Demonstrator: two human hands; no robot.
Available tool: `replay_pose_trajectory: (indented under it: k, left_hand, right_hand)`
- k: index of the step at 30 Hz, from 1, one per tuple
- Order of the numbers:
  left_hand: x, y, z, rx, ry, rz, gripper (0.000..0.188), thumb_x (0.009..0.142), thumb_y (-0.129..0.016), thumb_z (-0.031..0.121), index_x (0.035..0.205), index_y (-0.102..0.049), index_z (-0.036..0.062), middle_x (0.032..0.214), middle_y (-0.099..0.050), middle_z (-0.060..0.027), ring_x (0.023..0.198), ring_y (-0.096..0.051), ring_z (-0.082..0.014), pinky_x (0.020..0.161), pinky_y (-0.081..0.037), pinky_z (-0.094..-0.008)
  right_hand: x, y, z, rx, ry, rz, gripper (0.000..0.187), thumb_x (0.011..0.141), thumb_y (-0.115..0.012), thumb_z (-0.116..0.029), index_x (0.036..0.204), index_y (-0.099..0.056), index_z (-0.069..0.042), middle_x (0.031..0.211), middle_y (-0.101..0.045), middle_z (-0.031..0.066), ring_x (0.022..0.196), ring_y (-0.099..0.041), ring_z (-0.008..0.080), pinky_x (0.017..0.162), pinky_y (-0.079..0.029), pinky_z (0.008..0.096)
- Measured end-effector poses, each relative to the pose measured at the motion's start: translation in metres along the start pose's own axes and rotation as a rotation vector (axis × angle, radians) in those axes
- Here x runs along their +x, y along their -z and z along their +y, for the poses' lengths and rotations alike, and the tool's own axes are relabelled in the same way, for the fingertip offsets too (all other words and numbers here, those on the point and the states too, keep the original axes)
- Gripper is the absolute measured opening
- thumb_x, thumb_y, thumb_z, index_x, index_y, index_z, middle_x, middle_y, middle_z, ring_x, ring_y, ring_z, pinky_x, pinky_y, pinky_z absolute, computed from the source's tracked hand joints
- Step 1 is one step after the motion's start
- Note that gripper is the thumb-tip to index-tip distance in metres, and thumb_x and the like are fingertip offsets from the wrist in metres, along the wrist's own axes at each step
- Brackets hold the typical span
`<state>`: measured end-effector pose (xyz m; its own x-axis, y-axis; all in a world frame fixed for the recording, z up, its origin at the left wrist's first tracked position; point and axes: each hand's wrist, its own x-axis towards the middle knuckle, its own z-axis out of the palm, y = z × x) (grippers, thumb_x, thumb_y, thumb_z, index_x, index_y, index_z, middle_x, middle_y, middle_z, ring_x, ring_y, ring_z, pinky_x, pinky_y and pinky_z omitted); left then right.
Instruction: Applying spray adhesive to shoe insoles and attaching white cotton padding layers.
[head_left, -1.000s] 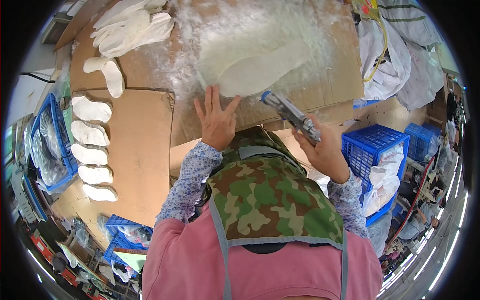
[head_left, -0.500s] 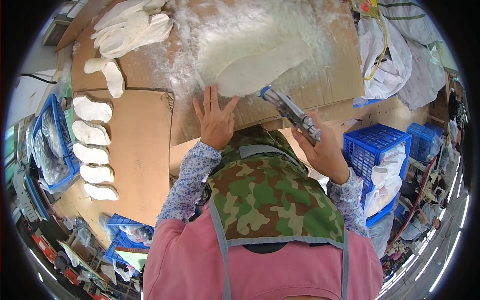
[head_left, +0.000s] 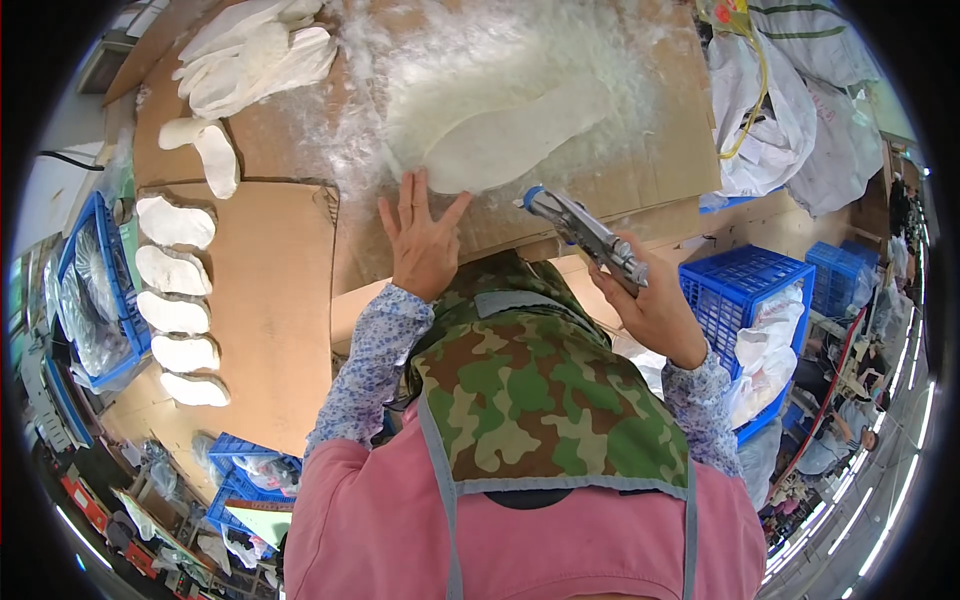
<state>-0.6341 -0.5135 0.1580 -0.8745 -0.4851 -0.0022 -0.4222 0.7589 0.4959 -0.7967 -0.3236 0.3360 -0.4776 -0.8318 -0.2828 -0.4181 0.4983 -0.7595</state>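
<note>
A pale, sole-shaped insole point(head_left: 520, 138) lies flat on the cardboard point(head_left: 660, 165), surrounded by a whitish crust of fibres or dried spray. At its lower left edge, the spread fingertips of my left hand point(head_left: 424, 248) touch down, with nothing gripped. My right hand point(head_left: 660, 310) is wrapped round a silver spray gun point(head_left: 592, 236) with a blue ring at its nozzle end. That nozzle is just below and right of the insole, apart from it and pointing up and left. Part of the gun's handle is hidden by my fingers.
Several white insoles point(head_left: 178, 268) line the left cardboard sheet point(head_left: 275, 320), below a loose pair point(head_left: 212, 158) and a larger pile point(head_left: 255, 70). Blue crates point(head_left: 740, 275) stand at the right, and another blue crate point(head_left: 128, 270) at the left. White sacks point(head_left: 765, 115) stand beyond the table's right edge.
The spray gun has turned slightly and sits a little lower relative to the insole. My left hand keeps its place at the insole's edge. The whole view has shifted slightly.
</note>
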Motion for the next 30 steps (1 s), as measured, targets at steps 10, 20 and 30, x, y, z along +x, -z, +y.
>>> replay_pose_trajectory:
  k: [10, 20, 30]
  left_hand:
    - [0.000, -0.001, 0.000, -0.004, -0.002, 0.018, 0.056, 0.082, -0.056, 0.004, 0.133, -0.058, 0.0246, 0.157, -0.019, -0.0211, 0.147, -0.014, -0.0380, 0.114, -0.008, -0.0627]
    - [-0.002, 0.002, -0.004, -0.017, -0.010, 0.051, 0.051, 0.083, -0.055, 0.005, 0.131, -0.060, 0.0233, 0.156, -0.022, -0.0209, 0.146, -0.016, -0.0383, 0.114, -0.008, -0.0606]
    - [0.001, 0.004, -0.002, 0.002, 0.003, 0.029, 0.049, 0.084, -0.053, 0.005, 0.129, -0.061, 0.0217, 0.155, -0.023, -0.0210, 0.145, -0.017, -0.0384, 0.115, -0.009, -0.0596]
  right_hand:
    - [-0.003, 0.012, 0.023, -0.005, -0.031, 0.117, 0.024, 0.091, -0.061, -0.009, 0.112, -0.054, -0.002, 0.080, -0.063, 0.0179, 0.071, -0.062, 0.0335, 0.063, -0.046, 0.0383]
    - [-0.008, 0.020, 0.028, -0.143, -0.203, 0.158, 0.024, 0.090, -0.063, -0.011, 0.111, -0.054, -0.001, 0.079, -0.062, 0.0192, 0.069, -0.060, 0.0333, 0.061, -0.045, 0.0394]
    - [-0.002, -0.001, 0.012, 0.101, -0.015, 0.023, 0.029, 0.089, -0.062, -0.006, 0.116, -0.051, -0.003, 0.092, -0.063, 0.0233, 0.085, -0.062, 0.0426, 0.073, -0.048, 0.0421]
